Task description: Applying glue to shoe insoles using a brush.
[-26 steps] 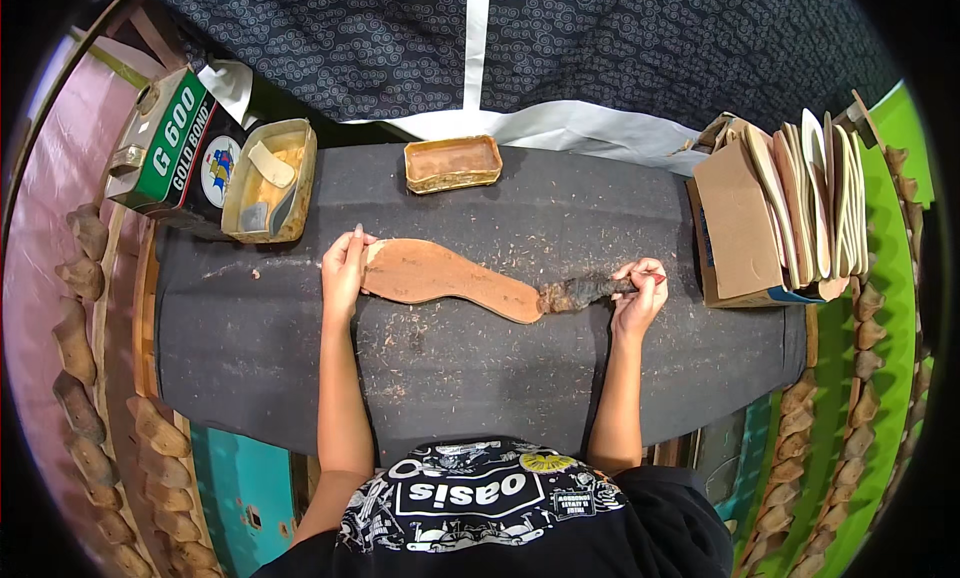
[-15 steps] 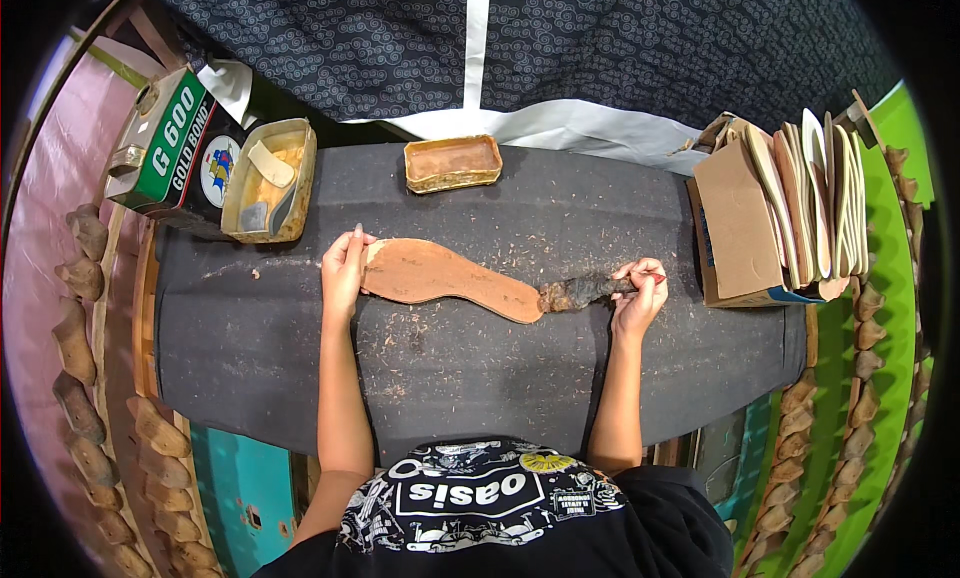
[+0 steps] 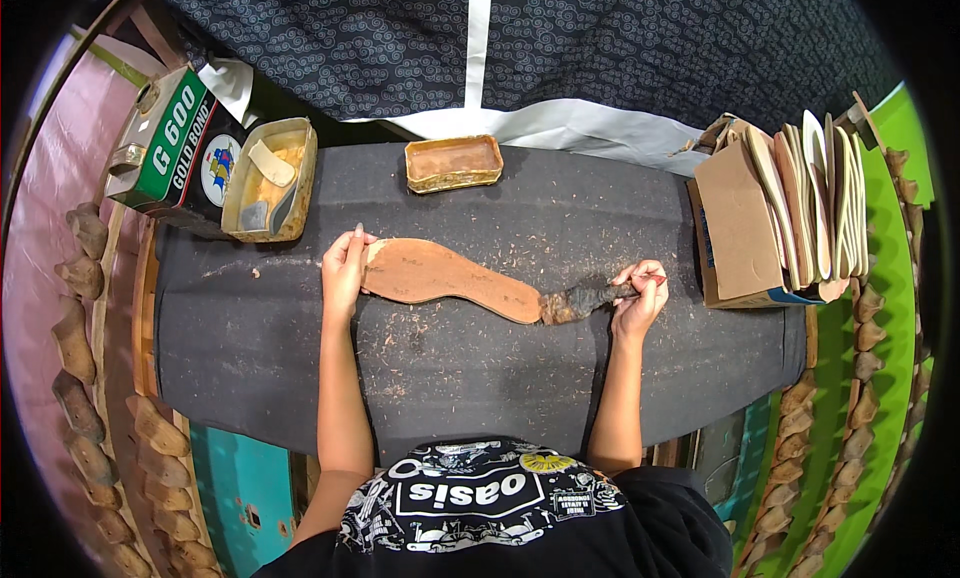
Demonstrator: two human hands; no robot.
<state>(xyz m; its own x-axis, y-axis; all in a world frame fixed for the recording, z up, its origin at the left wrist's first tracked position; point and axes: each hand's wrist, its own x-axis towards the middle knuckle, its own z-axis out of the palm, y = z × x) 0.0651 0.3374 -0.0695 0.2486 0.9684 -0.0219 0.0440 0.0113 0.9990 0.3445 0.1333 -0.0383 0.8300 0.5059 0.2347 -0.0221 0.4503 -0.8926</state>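
Note:
A brown shoe insole (image 3: 450,275) lies across the middle of the dark cloth-covered table, its wide end to the left and its narrow heel end to the right. My left hand (image 3: 345,261) pinches the wide end between thumb and fingers. In my right hand (image 3: 640,290) is a grimy, dark brush (image 3: 590,298), its handle tip showing red past the fingers. The brush's brownish bristle end touches or nearly touches the edge of the heel; I cannot tell which. Dark smudges mark the insole's surface.
At the far middle stands a shallow rectangular tub (image 3: 455,186) with brown contents. A large metal can (image 3: 165,143) and a yellowish tray (image 3: 300,208) with scrapers stand far left. On the right, a cardboard box (image 3: 740,228) holds several insoles. Small shavings litter the cloth (image 3: 470,378).
The brush's bristle end has swung slightly nearer to me along the heel's edge. My left hand and the insole have stayed in place.

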